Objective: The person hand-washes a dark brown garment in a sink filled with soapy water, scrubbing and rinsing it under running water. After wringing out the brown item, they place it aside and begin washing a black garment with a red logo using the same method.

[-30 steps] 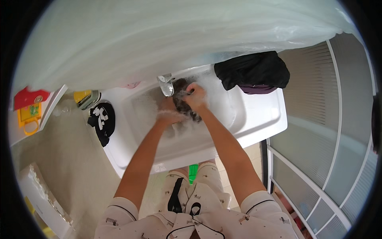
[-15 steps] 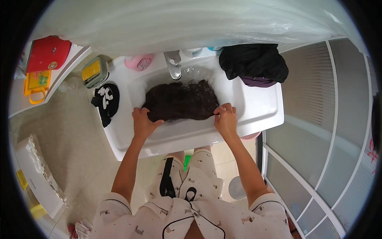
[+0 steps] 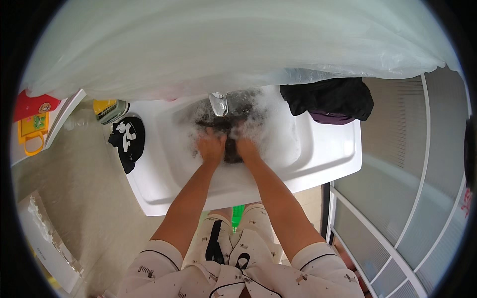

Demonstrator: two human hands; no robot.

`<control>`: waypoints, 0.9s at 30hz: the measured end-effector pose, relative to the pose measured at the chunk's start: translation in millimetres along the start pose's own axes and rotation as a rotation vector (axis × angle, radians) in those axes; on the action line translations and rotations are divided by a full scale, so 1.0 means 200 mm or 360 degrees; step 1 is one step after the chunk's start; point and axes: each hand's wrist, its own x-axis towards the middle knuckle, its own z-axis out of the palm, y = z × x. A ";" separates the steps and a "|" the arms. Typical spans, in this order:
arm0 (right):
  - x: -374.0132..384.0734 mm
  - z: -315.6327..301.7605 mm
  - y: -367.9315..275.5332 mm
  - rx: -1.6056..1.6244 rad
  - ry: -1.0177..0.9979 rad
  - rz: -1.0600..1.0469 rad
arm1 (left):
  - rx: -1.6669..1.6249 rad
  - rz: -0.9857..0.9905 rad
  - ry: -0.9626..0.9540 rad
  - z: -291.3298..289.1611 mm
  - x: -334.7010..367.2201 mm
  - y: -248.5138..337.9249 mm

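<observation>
A dark brown cloth lies bunched and partly sunk in the foamy water of the white sink. My left hand is closed on its left side, with the fingertips hidden by water and suds. Close beside it, my right hand grips the right side of the cloth; its fingers also dip under the foam. A dark strip of the cloth shows between both hands. Just beyond them, the chrome faucet reaches over the basin.
A black garment over a purple one rests on the sink's right ledge. On the left rim lie a black-and-white cloth and a yellow-topped box. Translucent plastic sheeting hangs ahead; a ribbed-panel door stands right.
Both hands have moved inward and farther into the basin, bunching the cloth that was spread wide. White foam now covers much of the water. The view has tilted a little.
</observation>
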 end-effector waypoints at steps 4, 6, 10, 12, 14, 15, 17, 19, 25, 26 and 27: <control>0.13 -0.08 0.08 -0.0339 0.0305 0.0148 | -0.0240 0.0042 -0.0327 0.06 0.11 0.03; 0.05 -0.38 -0.22 -0.0177 -0.0069 -0.0116 | -0.0805 0.0203 -0.0431 -0.05 0.13 -0.26; -0.04 -0.87 -0.18 -0.0767 -0.0131 0.0081 | -0.0548 0.0763 -0.0290 -0.42 -0.04 -0.20; -0.12 -1.01 -0.23 -0.0570 -0.0081 0.0062 | -0.0434 0.0808 -0.0238 -0.45 -0.15 -0.30; -0.20 -1.08 -0.26 -0.0286 -0.0026 -0.0060 | -0.0367 0.0802 -0.0149 -0.45 -0.23 -0.34; -0.23 -1.04 -0.27 -0.0098 -0.0006 -0.0173 | -0.0354 0.0768 -0.0091 -0.44 -0.27 -0.35; -0.28 -0.92 -0.29 0.0164 -0.0127 -0.0281 | -0.0341 0.0716 -0.0049 -0.47 -0.32 -0.38; -0.30 -0.70 -0.36 0.0255 -0.0068 -0.0228 | -0.0337 0.0656 -0.0083 -0.51 -0.39 -0.43; -0.36 -0.57 -0.62 -0.0301 -0.0298 0.0357 | -0.0454 0.0993 -0.0082 -1.16 -0.64 -0.37; -0.37 -0.63 -0.66 -0.0466 -0.0389 0.0419 | -0.0464 0.1016 -0.0067 -1.24 -0.66 -0.33; -0.32 -0.56 -0.58 -0.0608 -0.0387 0.0426 | -0.0475 0.1044 -0.0052 -1.31 -0.69 -0.30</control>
